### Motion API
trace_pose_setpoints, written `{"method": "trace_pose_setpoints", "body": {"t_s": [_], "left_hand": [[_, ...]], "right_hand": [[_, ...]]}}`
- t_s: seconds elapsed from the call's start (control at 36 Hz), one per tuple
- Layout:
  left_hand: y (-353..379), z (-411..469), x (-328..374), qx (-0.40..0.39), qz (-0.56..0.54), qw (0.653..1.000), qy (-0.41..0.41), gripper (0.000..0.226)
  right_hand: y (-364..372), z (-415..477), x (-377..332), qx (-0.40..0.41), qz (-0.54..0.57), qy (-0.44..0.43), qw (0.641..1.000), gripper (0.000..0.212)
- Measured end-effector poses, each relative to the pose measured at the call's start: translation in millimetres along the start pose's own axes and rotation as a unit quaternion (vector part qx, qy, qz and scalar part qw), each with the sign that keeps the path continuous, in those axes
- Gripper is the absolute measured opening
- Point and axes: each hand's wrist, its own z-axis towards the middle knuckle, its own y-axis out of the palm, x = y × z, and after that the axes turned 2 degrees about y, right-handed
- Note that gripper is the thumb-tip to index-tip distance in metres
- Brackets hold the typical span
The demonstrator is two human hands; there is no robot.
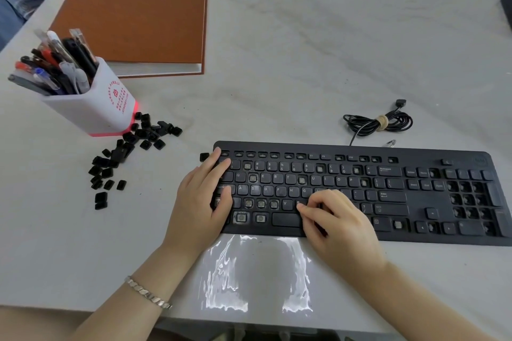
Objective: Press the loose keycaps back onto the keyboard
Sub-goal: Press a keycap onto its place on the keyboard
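At keyboard (415, 203) left end, left hand (203, 199) pressed flat, nothing held; right hand (338, 224) curled, contents unclear. Loose keycaps (110, 163) could be jammed if forced askew.

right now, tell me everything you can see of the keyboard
The keyboard is black plastic, full-size, flat on the table near its front edge. Many key seats lack caps, mostly number pad and lower left. The left hand rests on its left end, the right hand mid-bottom. Its cable lies coiled behind.
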Motion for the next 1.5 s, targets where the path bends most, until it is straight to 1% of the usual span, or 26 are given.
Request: {"method": "trace_pose_setpoints", "body": {"t_s": [0.19,0.39,0.47,0.69,0.83,1.0,1.11,1.22,1.31,1.36,1.44,1.47,1.5], "left_hand": [[1,1,1,0.003,0.002,1.000,0.006,0.050],[1,0,0,0.003,-0.002,1.000,0.000,0.052],[1,0,1,0.004,-0.004,1.000,0.000,0.052],[1,0,1,0.005,-0.006,1.000,0.002,0.052],[1,0,0,0.004,-0.007,1.000,0.002,0.052],[1,0,1,0.004,-0.007,1.000,0.002,0.052],[1,-1,-1,0.003,-0.003,1.000,0.006,0.051],[2,-2,-2,-0.001,-0.005,1.000,0.008,0.051],[2,-2,-3,0.001,-0.006,1.000,0.009,0.050],[2,-2,-3,0.002,-0.007,1.000,0.009,0.050],[3,-2,-2,0.005,-0.007,1.000,0.007,0.051],[3,-2,-2,0.006,-0.008,1.000,0.006,0.051],[2,-2,-2,0.008,-0.009,1.000,0.005,0.051]], "right_hand": [[-1,-1,5,-0.022,-0.002,-0.035,0.999,0.018],[-2,0,8,-0.028,-0.015,-0.061,0.998,0.024],[-4,-3,11,-0.041,-0.018,-0.081,0.996,0.022],[-4,-2,14,-0.054,-0.021,-0.080,0.995,0.021],[-5,-1,12,-0.074,-0.026,-0.080,0.994,0.030],[-6,3,12,-0.084,-0.020,-0.062,0.994,0.024],[-7,6,9,-0.072,-0.041,-0.074,0.994,0.010],[-9,12,11,-0.085,-0.053,-0.075,0.992,0.024],[-13,9,14,-0.112,-0.061,-0.086,0.988,0.025],[-15,7,15,-0.118,-0.049,-0.073,0.989,0.025],[-20,6,14,-0.142,-0.012,-0.026,0.989,0.027],[-21,7,12,-0.158,0.013,0.005,0.987,0.029],[-24,9,9,-0.174,0.056,0.056,0.982,0.031]]}}
